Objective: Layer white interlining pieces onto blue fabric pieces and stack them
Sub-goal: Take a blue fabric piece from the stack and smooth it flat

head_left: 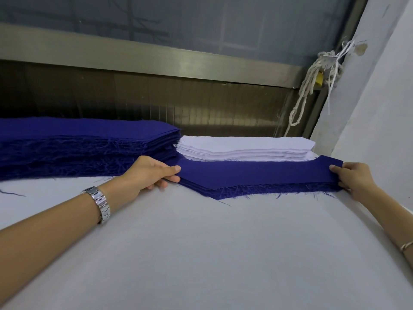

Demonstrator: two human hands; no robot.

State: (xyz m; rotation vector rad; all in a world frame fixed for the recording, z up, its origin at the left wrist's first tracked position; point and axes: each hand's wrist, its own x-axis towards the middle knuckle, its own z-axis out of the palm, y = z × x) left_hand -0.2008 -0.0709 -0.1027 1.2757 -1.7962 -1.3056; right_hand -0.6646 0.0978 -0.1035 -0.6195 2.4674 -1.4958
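Both hands are pinching a small bundle of blue fabric pieces [257, 175], left hand [147, 173] curled around its left end, right hand [355, 177] gripping the right end, near the tabletop's [201, 253] far edge. Right behind the bundle sits the white interlining stack [245, 146], and a much bigger blue stack [78, 142] fills the far left. Silver watch [100, 203] on the left wrist.

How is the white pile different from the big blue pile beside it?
The big blue pile stands taller than the white pile. The blue pile's near edge is shaggy with loose threads; the white pile's edges look clean. Both are flat stacks of cut pieces on the table, and neither is held.
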